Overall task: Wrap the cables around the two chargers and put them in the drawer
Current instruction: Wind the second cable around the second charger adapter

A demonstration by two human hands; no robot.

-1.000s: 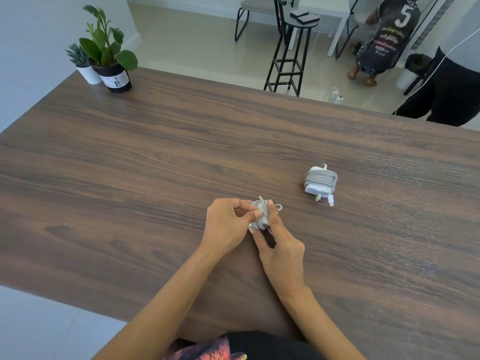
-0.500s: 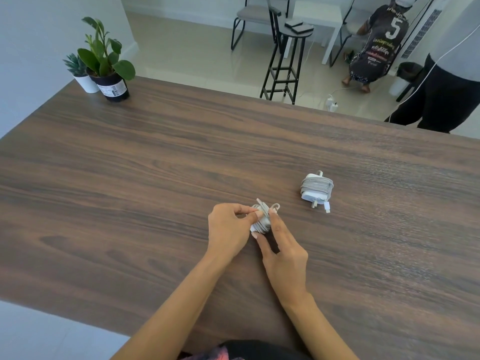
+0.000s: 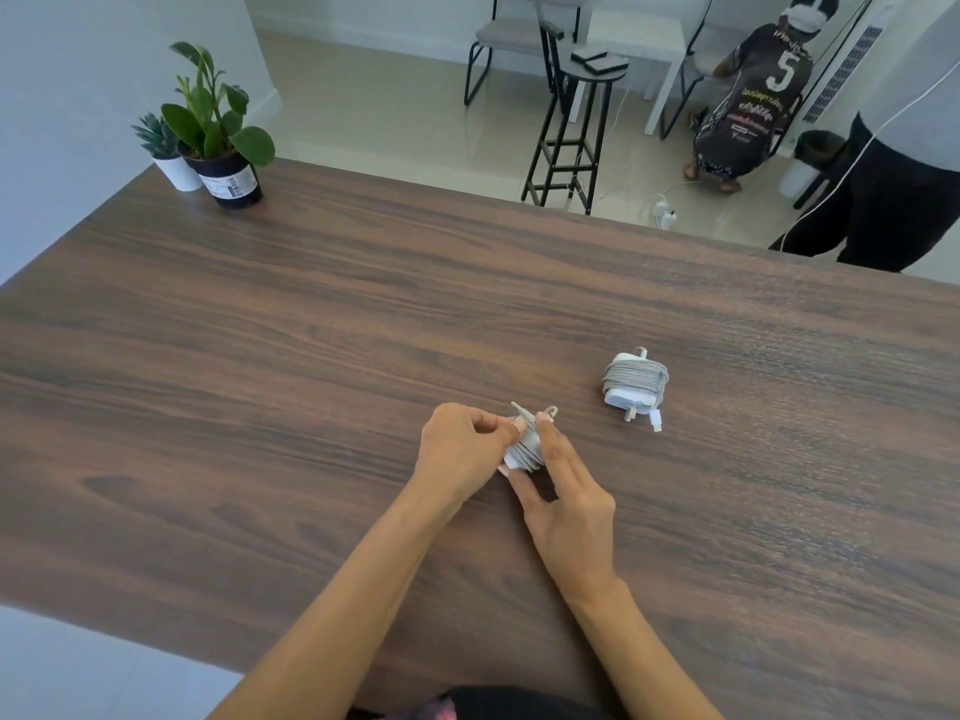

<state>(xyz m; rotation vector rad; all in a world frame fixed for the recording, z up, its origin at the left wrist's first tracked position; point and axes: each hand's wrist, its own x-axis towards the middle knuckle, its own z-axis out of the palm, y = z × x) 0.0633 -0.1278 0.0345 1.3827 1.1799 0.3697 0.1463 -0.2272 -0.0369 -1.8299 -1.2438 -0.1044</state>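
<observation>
A: Entry. Second charger (image 3: pixel 524 445) sits near the front middle of the worktop (image 3: pixel 260 366), cable coiled round it almost to the end; a short loop and the plug tip stick up at its far edge.

B: Grips?

A: Left hand (image 3: pixel 462 449) pinches the charger's left side, thumb and forefinger curled on it. Right hand (image 3: pixel 566 501) holds it too: forefinger laid along the coils, thumb under the near corner, the other fingers loose.

B: Change against the two earlier frames?

A: Little. Same two-handed hold, same place on the worktop. The right forefinger now lies flatter over the coils. I judge the loose end is being tucked in.

B: The other one?

A: First charger (image 3: pixel 635 385) lies fully wrapped, off to the right, apart from both hands, unmoved. Two potted plants (image 3: pixel 213 142) stand at the far left corner. No drawer in view; stowing remains.
</observation>
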